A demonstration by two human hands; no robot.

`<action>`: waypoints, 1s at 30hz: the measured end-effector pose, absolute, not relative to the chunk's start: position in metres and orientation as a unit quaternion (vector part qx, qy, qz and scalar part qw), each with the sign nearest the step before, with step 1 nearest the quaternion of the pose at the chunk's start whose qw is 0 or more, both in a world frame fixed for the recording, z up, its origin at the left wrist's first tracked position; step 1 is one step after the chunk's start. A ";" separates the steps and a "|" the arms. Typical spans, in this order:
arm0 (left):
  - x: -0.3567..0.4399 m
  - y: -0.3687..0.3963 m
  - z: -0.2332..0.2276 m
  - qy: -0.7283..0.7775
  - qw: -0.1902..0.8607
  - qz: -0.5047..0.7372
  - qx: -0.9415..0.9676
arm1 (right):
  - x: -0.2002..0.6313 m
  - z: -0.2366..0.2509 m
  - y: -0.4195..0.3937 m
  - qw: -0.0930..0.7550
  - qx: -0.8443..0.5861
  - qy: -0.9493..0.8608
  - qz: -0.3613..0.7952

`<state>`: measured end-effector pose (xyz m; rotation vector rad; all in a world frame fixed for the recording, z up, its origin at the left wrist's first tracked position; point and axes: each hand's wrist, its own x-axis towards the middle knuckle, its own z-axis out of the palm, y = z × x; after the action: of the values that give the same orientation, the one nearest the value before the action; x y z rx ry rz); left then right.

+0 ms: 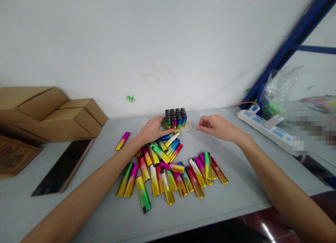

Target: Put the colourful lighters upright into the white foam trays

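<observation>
Upright lighters [176,119] with black tops stand in tight rows in a pale tray with round holes [143,125] by the wall. My left hand [153,129] is at the left side of these rows, over the tray, its thumb apart from the fingers and reaching along the front. Its fingertips are partly hidden. To the right of the tray, my right hand [216,126] hovers with curled fingers, and nothing shows in them. Many shiny multicoloured lighters [172,167] lie loose in a pile before the tray. A single purple-and-yellow lighter [122,141] rests left of my left forearm.
Brown cardboard boxes [70,118] and a dark phone [63,167] are on the left of the grey table [233,197]. At the right are a white power strip [270,131], a clear plastic bag [279,90] and a blue frame [291,36]. A white wall [168,43] rises behind.
</observation>
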<state>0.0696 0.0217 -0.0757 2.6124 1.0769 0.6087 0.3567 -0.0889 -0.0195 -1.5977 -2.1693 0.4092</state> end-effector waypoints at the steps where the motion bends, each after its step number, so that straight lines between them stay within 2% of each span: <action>1: 0.070 0.022 -0.076 0.369 0.124 0.208 0.897 | 0.355 -0.017 -0.101 0.188 -0.585 -0.775 0.147; 5: 0.068 0.025 -0.080 0.362 0.113 0.208 0.901 | 0.344 -0.021 -0.154 0.112 -0.636 -0.745 0.169; 8: 0.068 0.027 -0.082 0.362 0.111 0.207 0.902 | 0.339 -0.029 -0.181 0.067 -0.678 -0.719 0.138; 14: 0.068 0.027 -0.082 0.358 0.114 0.214 0.902 | 0.334 -0.032 -0.183 0.067 -0.664 -0.711 0.222; 17: 0.068 0.026 -0.081 0.359 0.114 0.211 0.902 | 0.331 -0.030 -0.178 0.095 -0.659 -0.714 0.216; 20: 0.068 0.025 -0.080 0.359 0.116 0.211 0.902 | 0.328 -0.025 -0.174 0.162 -0.627 -0.726 0.230; 26: 0.068 0.025 -0.081 0.356 0.112 0.222 0.901 | 0.325 -0.010 -0.147 0.317 -0.473 -0.688 0.451; 30: 0.068 0.024 -0.081 0.349 0.117 0.227 0.902 | 0.320 -0.008 -0.112 0.373 -0.397 -0.672 0.502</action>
<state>0.0683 0.0239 -0.0811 2.6399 1.0214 0.6639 0.3196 -0.1121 -0.0081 -1.0185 -1.7214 1.2854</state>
